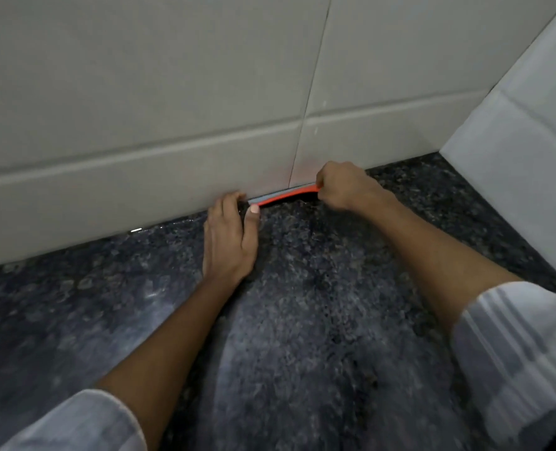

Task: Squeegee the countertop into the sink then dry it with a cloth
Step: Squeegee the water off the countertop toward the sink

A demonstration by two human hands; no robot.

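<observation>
An orange squeegee with a grey rubber blade lies along the seam where the dark speckled granite countertop meets the back wall. My left hand pinches its left end between thumb and fingers. At the squeegee's right end, my right hand is closed in a fist around it. The blade looks slightly bowed between the two hands. No sink and no cloth are in view.
White tiled wall runs behind the counter. A second tiled wall closes off the right side, forming a corner at the back right. A wet gleam shows at the wall's foot to the left of my hands.
</observation>
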